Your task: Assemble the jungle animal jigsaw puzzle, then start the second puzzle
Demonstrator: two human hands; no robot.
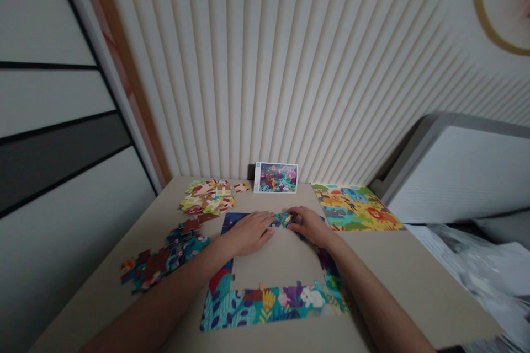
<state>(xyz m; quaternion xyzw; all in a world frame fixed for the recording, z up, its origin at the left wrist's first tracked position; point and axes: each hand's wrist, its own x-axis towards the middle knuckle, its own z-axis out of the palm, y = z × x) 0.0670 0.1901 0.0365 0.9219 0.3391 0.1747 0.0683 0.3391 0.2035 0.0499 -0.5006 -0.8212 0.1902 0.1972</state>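
Note:
A jigsaw puzzle frame [232, 309] lies on the table, its border pieces joined around a bare middle. At its far edge my left hand [252, 233] rests flat, fingers stretched out over the border pieces. My right hand [309, 225] is closed at the same edge, thumb and fingers pinched at a puzzle piece [289, 219] that they partly cover. Colourful border pieces [279, 220] show between the two hands. My forearms hide parts of the left and right borders.
Loose dark puzzle pieces [159, 265] are heaped left of my left arm, with a lighter pile [207, 197] behind them. A picture box [276, 178] stands against the pleated wall. A finished animal puzzle [356, 207] lies at the table's [393, 270] back right.

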